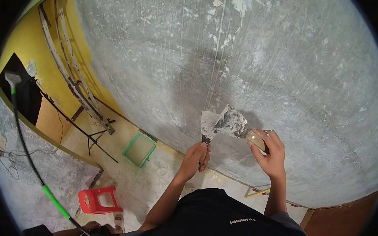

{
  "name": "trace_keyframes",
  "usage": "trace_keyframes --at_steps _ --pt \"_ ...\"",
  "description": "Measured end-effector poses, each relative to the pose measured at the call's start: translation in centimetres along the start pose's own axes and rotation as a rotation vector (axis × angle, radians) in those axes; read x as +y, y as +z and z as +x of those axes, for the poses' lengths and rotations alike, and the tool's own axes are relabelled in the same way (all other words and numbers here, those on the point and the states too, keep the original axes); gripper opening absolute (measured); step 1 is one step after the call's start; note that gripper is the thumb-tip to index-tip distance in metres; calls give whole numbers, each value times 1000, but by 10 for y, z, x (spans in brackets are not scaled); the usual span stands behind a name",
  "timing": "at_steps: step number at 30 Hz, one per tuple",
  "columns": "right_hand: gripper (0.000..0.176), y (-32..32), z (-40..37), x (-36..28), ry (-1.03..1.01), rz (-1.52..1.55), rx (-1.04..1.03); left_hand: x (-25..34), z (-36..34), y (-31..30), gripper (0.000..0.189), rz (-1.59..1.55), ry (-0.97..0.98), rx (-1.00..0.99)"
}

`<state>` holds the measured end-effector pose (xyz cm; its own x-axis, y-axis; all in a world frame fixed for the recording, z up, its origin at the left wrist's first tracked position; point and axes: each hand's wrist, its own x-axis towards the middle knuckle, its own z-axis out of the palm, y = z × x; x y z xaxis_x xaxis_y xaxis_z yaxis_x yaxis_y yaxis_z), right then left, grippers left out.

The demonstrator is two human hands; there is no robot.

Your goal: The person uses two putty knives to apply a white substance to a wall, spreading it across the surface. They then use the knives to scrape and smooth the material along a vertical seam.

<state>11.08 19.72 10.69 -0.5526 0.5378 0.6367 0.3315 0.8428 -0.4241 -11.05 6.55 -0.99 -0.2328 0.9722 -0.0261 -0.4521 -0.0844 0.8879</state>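
Both hands are raised in front of a grey, patchy wall. My left hand is closed on the handle of a narrower putty knife, its whitish blade pointing up. My right hand grips the wooden handle of a wider putty knife, whose blade is smeared with white and dark material and points left. The two blades meet or overlap near their edges; whether they touch cannot be made out. Cracks and pale bare spots run down the wall above them.
A green-rimmed tray and a red plastic stool stand on the floor at the left. A ladder leans by the yellow wall, near a thin stand. Another person's arm shows at the bottom left.
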Motion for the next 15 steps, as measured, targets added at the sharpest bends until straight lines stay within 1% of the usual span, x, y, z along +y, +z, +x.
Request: trace_keyframes --at_steps 3,5,11,15 --pt "36 14 10 11 14 16 68 8 17 -5 38 -4 10 -24" --pt "37 20 15 13 -48 -8 73 12 25 -7 38 31 -14 -9" --pt "38 33 27 0 15 -56 46 23 38 -32 38 77 -39 -90" --pt "38 37 36 -25 65 -128 34 42 42 -49 39 92 -42 -178"
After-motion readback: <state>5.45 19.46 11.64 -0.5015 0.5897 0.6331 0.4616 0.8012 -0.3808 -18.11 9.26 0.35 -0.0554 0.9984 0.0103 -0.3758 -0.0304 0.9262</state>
